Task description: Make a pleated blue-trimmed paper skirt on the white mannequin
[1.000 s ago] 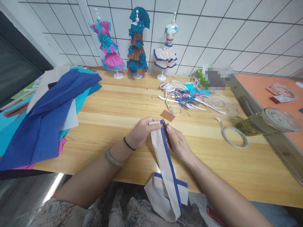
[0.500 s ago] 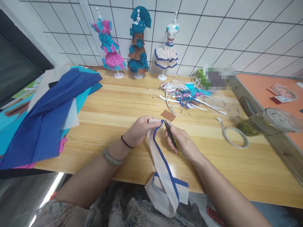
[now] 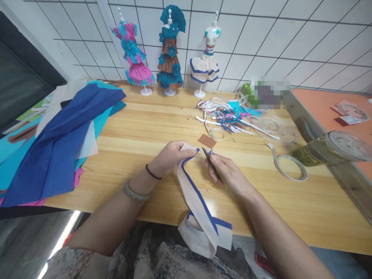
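My left hand [image 3: 176, 155] pinches the upper end of a long cream paper strip with a blue border [image 3: 197, 193]. The strip hangs down over the table's front edge and loops back at the bottom. Just right of the strip's end, my right hand [image 3: 226, 170] is closed around small dark thread snips [image 3: 213, 164] with a yellowish part near the palm. Their tip points up and left, apart from the strip. A small brown piece of paper [image 3: 207, 140] lies on the table beyond both hands.
Three dressed mini mannequins [image 3: 170, 58] stand along the tiled wall. Coloured paper sheets [image 3: 66, 135] are heaped at left. Scraps [image 3: 232, 116] lie at the back right, with a tape roll [image 3: 292, 168] and a tipped clear jar [image 3: 328, 149] nearer the right edge.
My left hand has shifted slightly left with the strip's end. The snips have come away from the strip, so a gap shows between them.
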`<act>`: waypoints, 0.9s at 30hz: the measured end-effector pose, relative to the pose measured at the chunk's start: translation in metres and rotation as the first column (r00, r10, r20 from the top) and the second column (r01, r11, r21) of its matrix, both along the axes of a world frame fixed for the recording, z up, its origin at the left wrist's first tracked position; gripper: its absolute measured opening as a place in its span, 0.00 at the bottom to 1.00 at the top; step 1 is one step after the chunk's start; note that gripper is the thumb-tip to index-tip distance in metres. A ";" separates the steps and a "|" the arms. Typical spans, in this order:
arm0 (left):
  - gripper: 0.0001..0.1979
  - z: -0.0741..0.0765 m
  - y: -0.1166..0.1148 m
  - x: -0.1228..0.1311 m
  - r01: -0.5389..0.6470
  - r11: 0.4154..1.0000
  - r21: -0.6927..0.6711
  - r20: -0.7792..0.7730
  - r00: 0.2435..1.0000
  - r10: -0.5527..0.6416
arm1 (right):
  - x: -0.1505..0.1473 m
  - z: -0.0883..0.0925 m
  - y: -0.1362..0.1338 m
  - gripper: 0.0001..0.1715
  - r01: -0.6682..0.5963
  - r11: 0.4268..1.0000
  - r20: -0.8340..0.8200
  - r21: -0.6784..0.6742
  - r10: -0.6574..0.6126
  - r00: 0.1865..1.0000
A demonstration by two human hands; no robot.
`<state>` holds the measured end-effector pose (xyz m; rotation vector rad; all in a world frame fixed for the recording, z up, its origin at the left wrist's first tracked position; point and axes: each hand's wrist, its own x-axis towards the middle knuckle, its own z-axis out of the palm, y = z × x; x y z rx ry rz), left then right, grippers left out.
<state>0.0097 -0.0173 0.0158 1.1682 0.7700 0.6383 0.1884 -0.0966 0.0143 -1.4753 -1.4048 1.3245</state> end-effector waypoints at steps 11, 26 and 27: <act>0.14 0.003 0.002 -0.002 0.006 1.000 -0.026 -0.032 0.999 -0.006 | 0.004 0.005 0.002 0.24 -0.056 0.997 -0.023 -0.054 0.055 0.998; 0.15 -0.005 0.000 0.001 0.070 0.997 -0.025 -0.063 0.995 -0.072 | -0.003 0.001 0.000 0.23 -0.059 0.997 -0.019 -0.048 0.058 0.998; 0.15 -0.004 0.000 0.001 0.063 0.998 -0.029 -0.062 0.996 -0.065 | -0.003 0.001 0.000 0.23 -0.058 0.997 -0.019 -0.048 0.057 0.998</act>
